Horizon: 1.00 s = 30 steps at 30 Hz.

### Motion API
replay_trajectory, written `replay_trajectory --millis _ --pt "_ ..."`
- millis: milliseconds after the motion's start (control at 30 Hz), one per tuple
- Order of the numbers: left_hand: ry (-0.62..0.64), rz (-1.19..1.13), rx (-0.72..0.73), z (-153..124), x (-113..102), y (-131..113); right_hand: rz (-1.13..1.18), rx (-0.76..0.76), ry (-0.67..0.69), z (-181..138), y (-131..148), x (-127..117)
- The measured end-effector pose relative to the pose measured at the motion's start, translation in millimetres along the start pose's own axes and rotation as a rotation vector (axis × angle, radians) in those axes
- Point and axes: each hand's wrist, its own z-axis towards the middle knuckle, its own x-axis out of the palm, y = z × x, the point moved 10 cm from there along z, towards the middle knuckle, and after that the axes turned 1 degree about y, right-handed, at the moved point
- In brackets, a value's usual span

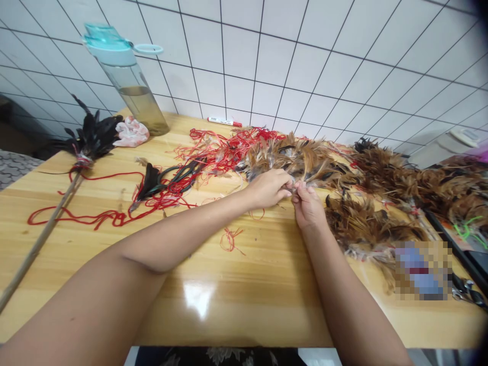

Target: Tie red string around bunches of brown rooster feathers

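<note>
Black-feather stick [63, 201] & water bottle [139, 104] both L of red string tangle [229, 152]. L hand [269, 187] in front of tangle's R end, fingertips pinched tog. Brown feathers [301, 155] adj. tangle, to R. R hand [309, 206] further R, also pinched; can't tell what either holds.

Free near tabletop [247, 300] between forearms [343, 274]; brown feathers [316, 158], red string [231, 147] beyond.
</note>
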Motion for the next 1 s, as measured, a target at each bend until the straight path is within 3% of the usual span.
replay_trajectory --millis 300,1000 --pt "-0.007 0.023 0.033 0 -1 -4 0.112 0.118 0.172 -8 -8 24" --pt "-0.021 0.112 0.111 -3 4 -9 0.177 0.145 0.119 -4 -13 17"
